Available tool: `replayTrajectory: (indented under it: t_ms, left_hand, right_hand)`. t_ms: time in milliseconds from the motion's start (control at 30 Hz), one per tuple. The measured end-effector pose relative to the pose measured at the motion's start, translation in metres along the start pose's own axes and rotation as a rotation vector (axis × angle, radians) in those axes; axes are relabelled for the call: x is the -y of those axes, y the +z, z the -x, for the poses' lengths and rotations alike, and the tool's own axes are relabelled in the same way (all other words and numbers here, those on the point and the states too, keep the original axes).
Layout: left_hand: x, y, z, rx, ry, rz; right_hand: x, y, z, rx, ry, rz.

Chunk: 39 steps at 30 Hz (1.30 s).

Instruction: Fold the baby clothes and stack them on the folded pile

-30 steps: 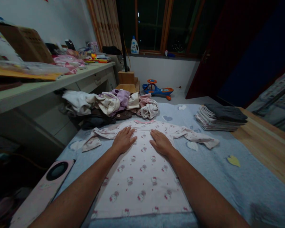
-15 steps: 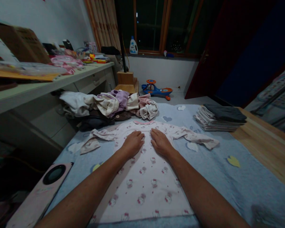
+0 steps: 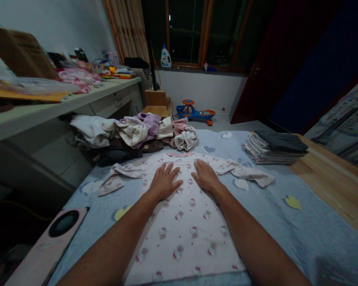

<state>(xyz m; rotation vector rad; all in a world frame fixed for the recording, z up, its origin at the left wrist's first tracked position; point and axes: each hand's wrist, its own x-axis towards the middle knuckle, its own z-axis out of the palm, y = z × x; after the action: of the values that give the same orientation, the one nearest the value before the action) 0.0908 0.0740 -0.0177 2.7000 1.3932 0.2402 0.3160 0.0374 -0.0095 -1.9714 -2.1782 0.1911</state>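
A pale pink long-sleeved shirt point(image 3: 179, 222) with a cartoon cat print lies spread flat, its collar away from me and both sleeves stretched out sideways. My left hand point(image 3: 164, 182) rests flat on the upper left of its chest, fingers spread. On the upper right of the chest lies my right hand point(image 3: 205, 174), palm down with the fingers extended. Neither hand grips the cloth. Under the shirt is a light blue blanket point(image 3: 274, 230) with heart shapes.
Beyond the left sleeve sits a heap of crumpled clothes point(image 3: 131, 133). A stack of folded clothes point(image 3: 274, 147) stands at the right, by a wooden board surface point(image 3: 325, 178). A pink phone point(image 3: 47, 246) is at the lower left. A cluttered desk point(image 3: 86, 97) runs along the left.
My left hand has shifted slightly left and its fingers have spread. My right hand has moved a little outward. The shirt stays in place and the view has shifted slightly.
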Motion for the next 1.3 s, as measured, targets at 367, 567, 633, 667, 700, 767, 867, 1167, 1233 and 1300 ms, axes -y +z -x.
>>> replayTrajectory:
  t_ms: [367, 567, 633, 667, 700, 767, 867, 1167, 1233, 1300]
  left_hand:
    - [0.018, -0.002, -0.005, -0.024, -0.204, -0.065]
    - [0.019, -0.001, -0.009, -0.097, -0.094, -0.035]
    - [0.019, 0.000, -0.012, -0.113, 0.064, 0.016]
    - [0.020, 0.000, -0.013, -0.116, 0.127, 0.044]
    - [0.020, 0.001, -0.014, -0.119, 0.169, 0.069]
    - [0.021, 0.002, -0.015, -0.130, 0.199, 0.101]
    - [0.021, 0.003, -0.015, -0.159, 0.203, 0.118]
    - [0.017, 0.002, -0.011, -0.120, 0.063, 0.018]
    - [0.016, 0.002, -0.011, -0.096, 0.036, 0.009]
    - [0.016, 0.002, -0.011, -0.077, 0.025, -0.003]
  right_hand:
    - [-0.010, 0.007, 0.001, -0.108, 0.236, 0.043]
    - [0.007, 0.006, -0.002, -0.119, -0.167, -0.058]
    - [0.014, 0.006, -0.002, -0.076, -0.298, -0.105]
    - [0.017, 0.006, -0.002, -0.060, -0.327, -0.109]
    - [0.019, 0.006, -0.001, -0.047, -0.338, -0.101]
    - [0.021, 0.006, -0.001, -0.025, -0.329, -0.076]
    - [0.019, 0.007, -0.005, -0.006, -0.306, -0.043]
    - [0.009, 0.011, -0.043, -0.059, -0.041, 0.025]
    - [0.011, 0.013, -0.044, -0.117, -0.013, 0.017]
    - [0.013, 0.014, -0.042, -0.170, -0.049, 0.001]
